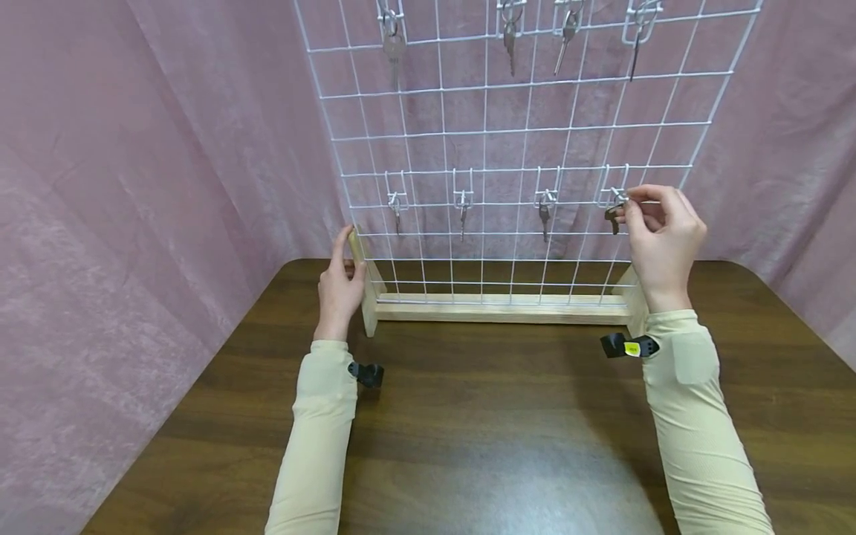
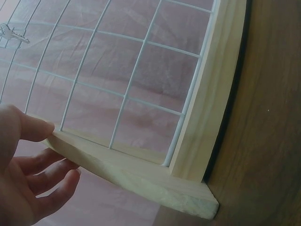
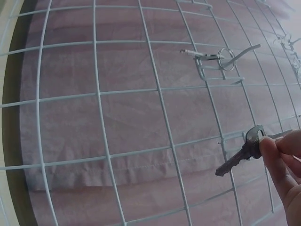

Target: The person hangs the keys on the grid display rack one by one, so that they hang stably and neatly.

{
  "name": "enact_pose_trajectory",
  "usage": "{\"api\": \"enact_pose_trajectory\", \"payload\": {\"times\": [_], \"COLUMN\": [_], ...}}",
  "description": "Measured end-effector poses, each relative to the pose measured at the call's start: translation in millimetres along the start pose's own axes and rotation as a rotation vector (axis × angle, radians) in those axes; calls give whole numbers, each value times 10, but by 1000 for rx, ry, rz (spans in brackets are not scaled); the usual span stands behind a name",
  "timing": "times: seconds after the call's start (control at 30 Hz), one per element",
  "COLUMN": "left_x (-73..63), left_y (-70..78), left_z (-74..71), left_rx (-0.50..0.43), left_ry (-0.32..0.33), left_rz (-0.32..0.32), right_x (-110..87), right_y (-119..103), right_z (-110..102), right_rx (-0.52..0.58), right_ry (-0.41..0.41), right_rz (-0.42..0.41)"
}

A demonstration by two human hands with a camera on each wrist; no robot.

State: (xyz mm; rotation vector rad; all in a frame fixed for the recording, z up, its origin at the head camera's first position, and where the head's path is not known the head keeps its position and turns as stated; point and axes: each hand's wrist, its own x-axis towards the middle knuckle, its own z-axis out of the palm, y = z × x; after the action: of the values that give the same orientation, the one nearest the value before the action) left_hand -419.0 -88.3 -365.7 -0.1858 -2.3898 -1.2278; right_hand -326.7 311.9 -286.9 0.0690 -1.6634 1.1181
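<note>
A white wire grid rack [image 1: 506, 152] stands upright in a wooden base [image 1: 501, 313]. At the rack's left side, my left hand [image 1: 339, 296] grips the wooden side piece [image 2: 136, 169], thumb on one face and fingers on the other. My right hand [image 1: 669, 232] pinches a key [image 3: 241, 154] by its head, right at the lower row's rightmost hook [image 1: 611, 195]. The key's blade points away from the fingertips. Its ring is mostly hidden by the fingers.
Beside it in the lower row hang more keys, one of them a key [image 1: 545, 215] on its own hook. Several keys, including a round-headed key [image 1: 394, 46], hang along the upper row. A brown wooden table [image 1: 481, 401] lies below, with a pink curtain [image 1: 200, 134] behind.
</note>
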Motion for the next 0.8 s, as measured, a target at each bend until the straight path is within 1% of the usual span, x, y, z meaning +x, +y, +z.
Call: {"api": "enact_pose_trajectory", "payload": {"times": [0.2,0.47,0.8], "left_x": [-5,-11,-4], "left_y": [1,-6,-8], "left_z": [-11,3,-4], "left_rx": [5,1,2], "left_ry": [-4,-15,-9], "left_rz": [0,-10,-7], "right_x": [-4,-16,-18], "right_y": [16,38,33], "right_z": [-10,-43,-36], "right_rx": [-29,-155,-192], "right_ry": [-35,-82,-98], "right_rz": [-9,-26,-37]}}
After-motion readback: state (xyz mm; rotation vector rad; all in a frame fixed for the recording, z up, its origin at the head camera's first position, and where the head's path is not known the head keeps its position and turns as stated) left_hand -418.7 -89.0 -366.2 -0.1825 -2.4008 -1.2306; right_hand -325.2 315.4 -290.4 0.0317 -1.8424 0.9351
